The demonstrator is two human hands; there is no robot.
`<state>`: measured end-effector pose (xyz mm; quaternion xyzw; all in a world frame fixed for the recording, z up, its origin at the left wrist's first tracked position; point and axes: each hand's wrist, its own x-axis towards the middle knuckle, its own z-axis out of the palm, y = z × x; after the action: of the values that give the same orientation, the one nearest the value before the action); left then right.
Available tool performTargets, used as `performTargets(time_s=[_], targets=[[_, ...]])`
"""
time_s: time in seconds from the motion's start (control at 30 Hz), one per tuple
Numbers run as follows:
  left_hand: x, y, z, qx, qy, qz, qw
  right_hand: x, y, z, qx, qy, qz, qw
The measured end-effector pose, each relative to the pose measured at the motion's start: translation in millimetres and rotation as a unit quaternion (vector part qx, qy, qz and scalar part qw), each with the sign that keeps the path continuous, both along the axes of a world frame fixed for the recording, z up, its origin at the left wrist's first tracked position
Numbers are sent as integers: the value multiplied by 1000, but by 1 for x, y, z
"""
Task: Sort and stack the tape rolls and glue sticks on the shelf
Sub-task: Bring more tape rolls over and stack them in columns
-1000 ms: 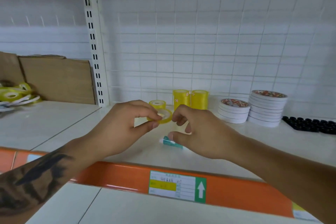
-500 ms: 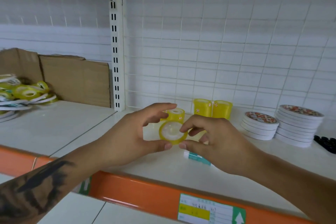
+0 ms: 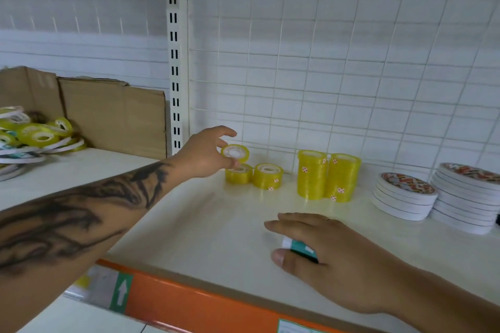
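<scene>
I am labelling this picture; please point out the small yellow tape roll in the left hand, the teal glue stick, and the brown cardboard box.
small yellow tape roll (image 3: 234, 152), head view, white core face
teal glue stick (image 3: 299, 246), head view, teal body
brown cardboard box (image 3: 113, 113), head view, front flap

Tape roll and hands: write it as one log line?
left hand: pinches tape roll | right hand: over glue stick

Slotted upright post (image 3: 174, 70): vertical, white, standing against the rear wire grid panel (image 3: 338, 62). Left of the post, flattened cardboard (image 3: 108, 113) leans against the back wall. Right of the post, the grid panel spans the rear. Below and forward of the post, an orange edge strip (image 3: 205, 303) carries a price label (image 3: 104, 288) with a white arrow.
</scene>
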<state>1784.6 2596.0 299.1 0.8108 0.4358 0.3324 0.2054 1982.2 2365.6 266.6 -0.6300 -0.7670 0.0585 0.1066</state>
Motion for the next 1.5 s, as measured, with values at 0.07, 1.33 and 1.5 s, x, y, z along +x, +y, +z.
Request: performTargets(time_s=[0.07, 1.33, 1.5], targets=[[6, 9, -4, -18, -8, 2, 1000, 1, 1, 0, 2, -6, 4, 1000], [21, -101, -2, 23, 110, -269, 957, 31, -31, 21, 1, 24, -124, 992], [55, -159, 2, 20, 98, -295, 950, 66, -57, 30, 65, 111, -108, 986]])
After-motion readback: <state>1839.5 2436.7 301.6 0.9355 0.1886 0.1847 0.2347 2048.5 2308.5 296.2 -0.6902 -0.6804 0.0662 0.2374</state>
